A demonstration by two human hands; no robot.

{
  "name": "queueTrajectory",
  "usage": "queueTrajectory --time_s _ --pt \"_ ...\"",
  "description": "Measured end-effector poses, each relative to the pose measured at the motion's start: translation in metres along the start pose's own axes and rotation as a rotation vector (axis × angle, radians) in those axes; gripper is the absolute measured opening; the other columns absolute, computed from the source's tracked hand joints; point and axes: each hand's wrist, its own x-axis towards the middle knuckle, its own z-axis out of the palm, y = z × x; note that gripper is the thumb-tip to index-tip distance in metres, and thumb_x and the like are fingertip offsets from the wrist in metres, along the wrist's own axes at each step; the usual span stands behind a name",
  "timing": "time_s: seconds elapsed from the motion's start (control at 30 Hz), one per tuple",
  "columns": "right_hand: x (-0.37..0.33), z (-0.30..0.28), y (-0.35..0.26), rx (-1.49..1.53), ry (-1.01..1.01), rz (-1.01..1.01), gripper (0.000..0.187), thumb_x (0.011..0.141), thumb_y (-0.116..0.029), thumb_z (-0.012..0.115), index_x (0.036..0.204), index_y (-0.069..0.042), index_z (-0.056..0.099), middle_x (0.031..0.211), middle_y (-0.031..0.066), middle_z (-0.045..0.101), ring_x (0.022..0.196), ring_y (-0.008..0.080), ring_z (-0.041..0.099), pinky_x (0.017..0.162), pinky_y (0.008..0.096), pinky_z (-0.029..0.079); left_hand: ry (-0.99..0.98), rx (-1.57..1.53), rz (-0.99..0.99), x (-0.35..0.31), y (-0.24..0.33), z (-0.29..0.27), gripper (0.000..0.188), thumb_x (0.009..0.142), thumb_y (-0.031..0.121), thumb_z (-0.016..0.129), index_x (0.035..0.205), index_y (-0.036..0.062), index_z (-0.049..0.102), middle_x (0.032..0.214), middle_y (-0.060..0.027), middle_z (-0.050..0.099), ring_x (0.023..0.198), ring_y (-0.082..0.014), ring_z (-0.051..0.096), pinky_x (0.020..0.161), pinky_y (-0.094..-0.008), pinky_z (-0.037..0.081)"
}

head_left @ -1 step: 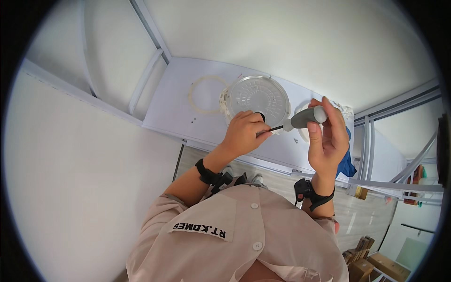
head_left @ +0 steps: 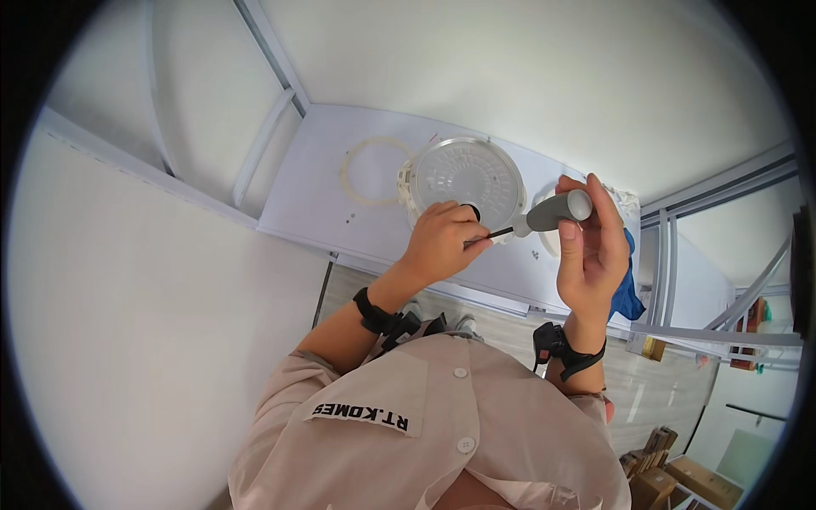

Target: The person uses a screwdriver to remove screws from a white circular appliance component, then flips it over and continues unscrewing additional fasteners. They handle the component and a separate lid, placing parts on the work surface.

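A screwdriver with a grey handle and dark shaft lies tilted between my hands, over the near edge of a round silver-faced appliance part with a pale rim. My left hand is closed, its thumb and fingers pinching the shaft close to the tip; the tip itself is hidden. Around the handle, my right hand has its thumb on the near side and its fingers on the far side, fairly straight. A round white part sits partly hidden behind the right hand.
On the white table, a thin cream ring lies left of the round part. Small screws rest near its right front, and others lie below the ring. Blue cloth hangs at the right end, beside a metal frame.
The fingers of my right hand have shifted slightly around the screwdriver handle. My left hand and the round part stay where they were.
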Motion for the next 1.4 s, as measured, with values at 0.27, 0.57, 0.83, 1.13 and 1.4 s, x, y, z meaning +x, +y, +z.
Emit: queueTrajectory --time_s 0.27,0.57,0.83,1.13,1.4 --pt "0.006 0.006 -0.002 -0.042 -0.017 -0.165 0.042 0.095 -0.002 0.081 0.137 0.001 0.074 0.133 0.0185 0.072 0.116 0.0316 0.071 0.097 0.0384 0.057 0.003 -0.005 0.018 0.004 -0.003 -0.003 0.01 0.083 0.019 0.089 0.085 0.0124 0.081 0.085 0.0018 0.065 0.083 -0.0222 0.064 0.08 -0.0411 0.051" --pt "-0.003 0.004 -0.004 -0.148 0.114 -0.037 0.048 0.09 -0.004 0.089 0.135 -0.001 0.075 0.122 0.0139 0.073 0.111 0.0266 0.07 0.096 0.0353 0.056 -0.02 -0.019 0.034 0.004 -0.008 -0.002 0.01 0.084 0.019 0.089 0.085 0.0133 0.081 0.087 0.0016 0.064 0.084 -0.022 0.064 0.08 -0.0408 0.052" --pt "-0.003 0.007 -0.002 -0.138 0.035 -0.146 0.048 0.094 -0.003 0.084 0.14 0.002 0.07 0.134 0.0192 0.07 0.115 0.0341 0.072 0.103 0.0416 0.057 0.006 -0.011 0.034 0.007 -0.007 -0.001 0.011 0.081 0.018 0.089 0.084 0.0128 0.08 0.085 0.001 0.064 0.08 -0.0231 0.063 0.075 -0.04 0.052" --pt "0.0 -0.005 0.009 -0.024 -0.015 -0.076 0.046 0.092 -0.004 0.084 0.136 0.002 0.072 0.125 0.0211 0.075 0.113 0.0349 0.074 0.099 0.0396 0.058 -0.008 -0.003 -0.012 0.009 -0.001 -0.004 0.011 0.08 0.017 0.091 0.086 0.013 0.082 0.085 0.0017 0.067 0.08 -0.0234 0.065 0.075 -0.04 0.053" --pt "0.003 -0.005 0.021 -0.009 0.007 -0.178 0.046 0.092 -0.002 0.082 0.136 0.003 0.07 0.137 0.024 0.069 0.118 0.0395 0.072 0.1 0.0434 0.058 -0.022 0.03 -0.046 0.009 -0.001 -0.004 0.012 0.079 0.017 0.091 0.086 0.0139 0.083 0.086 0.0021 0.069 0.08 -0.0232 0.065 0.075 -0.0404 0.053"
